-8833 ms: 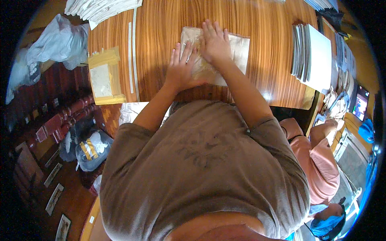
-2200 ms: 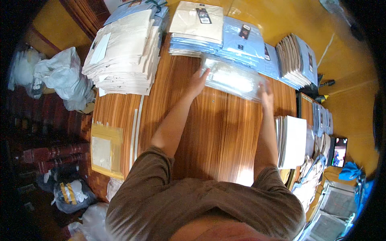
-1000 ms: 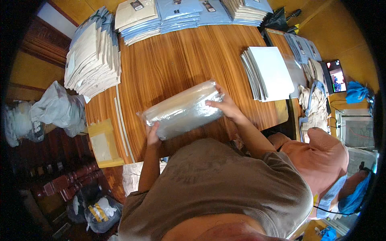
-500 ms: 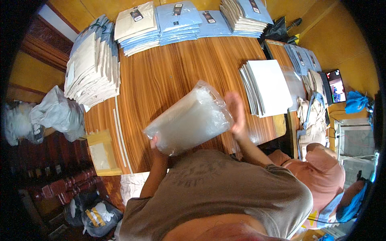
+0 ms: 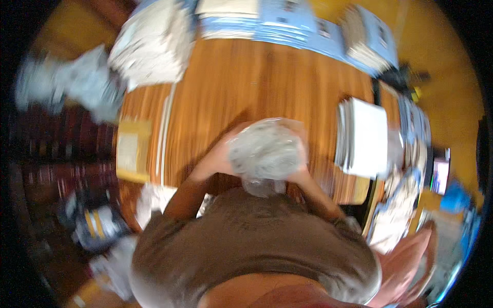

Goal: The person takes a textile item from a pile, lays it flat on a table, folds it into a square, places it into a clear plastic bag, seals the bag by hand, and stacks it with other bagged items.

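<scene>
A bundle of clear plastic bags (image 5: pixel 264 149) is held in front of my chest, above the near part of the wooden table. My left hand (image 5: pixel 220 158) grips its left side. At its right side my right hand (image 5: pixel 302 167) holds on, its fingers mostly behind the plastic. The bundle looks bunched and rounded, and a loose flap hangs toward my shirt. Motion blur smears the finer detail.
Folded garments in tall stacks (image 5: pixel 151 49) and blue packed shirts (image 5: pixel 285 25) line the table's far side. White sheets (image 5: pixel 363 137) lie piled at the right. A yellow-brown board (image 5: pixel 133 149) sits at the left edge. Another person's pink clothing (image 5: pixel 408 262) shows at lower right.
The plastic bundle went from flat and tilted to bunched and more upright. My right hand, open beside it before, now grips it. The whole view has turned and shifted.
</scene>
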Motion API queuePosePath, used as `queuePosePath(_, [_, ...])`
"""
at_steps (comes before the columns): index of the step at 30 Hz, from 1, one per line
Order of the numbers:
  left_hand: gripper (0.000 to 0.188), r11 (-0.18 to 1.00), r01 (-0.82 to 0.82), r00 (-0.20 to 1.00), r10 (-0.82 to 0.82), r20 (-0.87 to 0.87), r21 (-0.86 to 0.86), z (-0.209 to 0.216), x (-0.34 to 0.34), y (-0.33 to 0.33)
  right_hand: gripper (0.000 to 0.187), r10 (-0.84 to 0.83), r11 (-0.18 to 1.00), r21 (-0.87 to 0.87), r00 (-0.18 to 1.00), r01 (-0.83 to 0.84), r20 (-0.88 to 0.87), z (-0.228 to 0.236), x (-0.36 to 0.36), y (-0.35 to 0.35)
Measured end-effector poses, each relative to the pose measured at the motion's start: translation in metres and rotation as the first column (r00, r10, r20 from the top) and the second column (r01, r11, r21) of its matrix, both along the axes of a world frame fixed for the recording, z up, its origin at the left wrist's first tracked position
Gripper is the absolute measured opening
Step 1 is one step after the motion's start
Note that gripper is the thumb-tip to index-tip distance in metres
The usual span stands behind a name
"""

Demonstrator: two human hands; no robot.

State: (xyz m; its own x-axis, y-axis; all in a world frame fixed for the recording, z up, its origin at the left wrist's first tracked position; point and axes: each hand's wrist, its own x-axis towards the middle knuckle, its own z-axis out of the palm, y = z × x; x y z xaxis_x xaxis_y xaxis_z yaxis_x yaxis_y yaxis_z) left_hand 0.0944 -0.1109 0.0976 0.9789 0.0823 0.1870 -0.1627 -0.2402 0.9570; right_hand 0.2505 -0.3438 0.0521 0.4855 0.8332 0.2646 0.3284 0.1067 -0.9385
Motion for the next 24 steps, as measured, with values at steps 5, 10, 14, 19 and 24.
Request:
queuePosePath(5, [0.105, 0.988, -0.049, 0.978, 0.077, 0.192, -0.147, 0.044, 0.004, -0.028, 0.1, -0.282, 0.942, 0.181, 0.959, 0.283, -0.033, 0.025, -0.032, -0.004])
queuePosePath(10, [0.057, 0.958, -0.264, 0.932, 0.283, 0.227, -0.108, 0.055, -0.039, -0.046, 0.105, -0.08, 0.967, 0.254, 0.955, 0.005, 0.284, 0.046, -0.017, 0.009])
queuePosePath(14, [0.027, 0.774, -0.631, 0.759, 0.63, 0.161, -0.057, 0.056, -0.078, -0.024, 0.115, 0.053, 0.985, 0.137, 0.933, -0.108, 0.357, 0.049, -0.022, 0.056])
queuePosePath(19, [0.011, 0.369, -0.896, 0.441, 0.806, 0.395, 0.248, 0.089, -0.161, 0.056, 0.076, 0.074, 0.986, -0.162, 0.985, -0.048, 0.159, 0.037, -0.062, 0.103])
queuePosePath(24, [0.012, 0.219, -0.61, 0.764, 0.417, 0.492, 0.761, 0.078, -0.21, 0.097, 0.054, 0.131, 0.964, -0.239, 0.991, -0.118, 0.04, -0.033, -0.086, 0.102])
